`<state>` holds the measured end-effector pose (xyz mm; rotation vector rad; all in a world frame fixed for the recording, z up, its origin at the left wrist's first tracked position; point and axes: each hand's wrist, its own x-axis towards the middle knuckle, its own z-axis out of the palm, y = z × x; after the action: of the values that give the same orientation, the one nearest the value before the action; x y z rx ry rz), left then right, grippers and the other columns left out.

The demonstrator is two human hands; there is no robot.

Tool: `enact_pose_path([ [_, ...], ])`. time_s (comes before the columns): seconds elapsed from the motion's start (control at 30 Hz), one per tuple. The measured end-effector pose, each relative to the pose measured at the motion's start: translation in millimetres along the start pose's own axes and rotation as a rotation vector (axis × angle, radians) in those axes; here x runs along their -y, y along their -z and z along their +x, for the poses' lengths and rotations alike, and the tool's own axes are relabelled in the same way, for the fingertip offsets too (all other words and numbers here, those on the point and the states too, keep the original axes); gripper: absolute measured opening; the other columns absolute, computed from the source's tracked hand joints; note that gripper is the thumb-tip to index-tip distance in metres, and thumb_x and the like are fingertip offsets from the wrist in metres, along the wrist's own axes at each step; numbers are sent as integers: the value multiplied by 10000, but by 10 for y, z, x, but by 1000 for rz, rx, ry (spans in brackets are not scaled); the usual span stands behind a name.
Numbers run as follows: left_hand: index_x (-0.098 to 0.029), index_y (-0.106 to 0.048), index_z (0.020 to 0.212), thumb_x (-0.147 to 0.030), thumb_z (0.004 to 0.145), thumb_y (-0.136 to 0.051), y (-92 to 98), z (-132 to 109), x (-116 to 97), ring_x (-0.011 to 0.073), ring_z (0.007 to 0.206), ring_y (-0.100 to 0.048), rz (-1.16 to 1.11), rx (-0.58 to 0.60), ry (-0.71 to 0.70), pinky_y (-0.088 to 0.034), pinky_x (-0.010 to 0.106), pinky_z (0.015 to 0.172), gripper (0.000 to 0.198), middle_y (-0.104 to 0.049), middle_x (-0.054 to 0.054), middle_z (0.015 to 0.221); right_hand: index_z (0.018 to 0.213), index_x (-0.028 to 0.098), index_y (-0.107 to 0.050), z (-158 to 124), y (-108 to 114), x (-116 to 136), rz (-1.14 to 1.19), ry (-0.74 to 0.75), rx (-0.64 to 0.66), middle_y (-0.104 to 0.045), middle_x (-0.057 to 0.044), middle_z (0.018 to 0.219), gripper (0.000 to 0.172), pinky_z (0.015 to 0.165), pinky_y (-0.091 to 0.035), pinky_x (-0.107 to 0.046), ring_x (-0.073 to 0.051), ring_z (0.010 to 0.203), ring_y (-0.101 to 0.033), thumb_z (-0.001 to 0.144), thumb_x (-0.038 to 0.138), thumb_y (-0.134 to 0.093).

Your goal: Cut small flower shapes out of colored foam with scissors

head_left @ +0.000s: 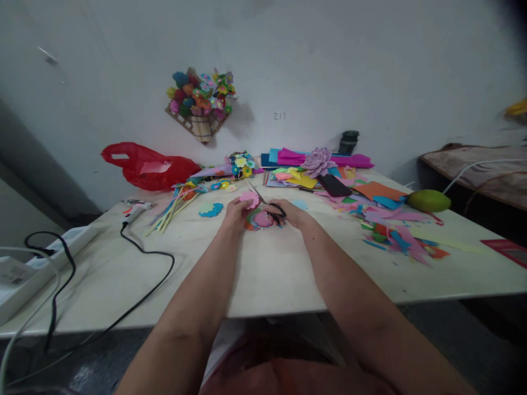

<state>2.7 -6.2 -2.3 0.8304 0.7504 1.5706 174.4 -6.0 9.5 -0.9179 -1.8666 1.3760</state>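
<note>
My left hand [235,211] is closed on a pink flower-shaped paper piece [249,198], held just above the table. My right hand [293,214] grips black-handled scissors [272,208], whose blades point up and left toward the pink piece. Under both hands lies a small pile of round coloured paper cutouts [260,220], pink on top. A blue-green flower cutout [211,209] lies on the table to the left of my left hand.
A glue gun [135,208] with its black cord [148,253] lies at left near a white power strip [61,249]. A red plastic bag [150,165], paper flowers on sticks [181,202], stacked coloured sheets [313,170], scraps [395,233] and a green object [428,201] crowd the far side.
</note>
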Motion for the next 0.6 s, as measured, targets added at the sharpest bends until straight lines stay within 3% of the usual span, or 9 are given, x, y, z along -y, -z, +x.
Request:
enact_pose_path([
  [0.6,-124,-615,634,-87,498,-723,-18,-20,-18,114,586,-606,-10,30,14,-521,243,643,178,-642,30,618,697,148,-498,-16,-14,45,-12,-22,-32,-541,26,492,271,296,-239,-173,-49,336,-421,790,385,-591],
])
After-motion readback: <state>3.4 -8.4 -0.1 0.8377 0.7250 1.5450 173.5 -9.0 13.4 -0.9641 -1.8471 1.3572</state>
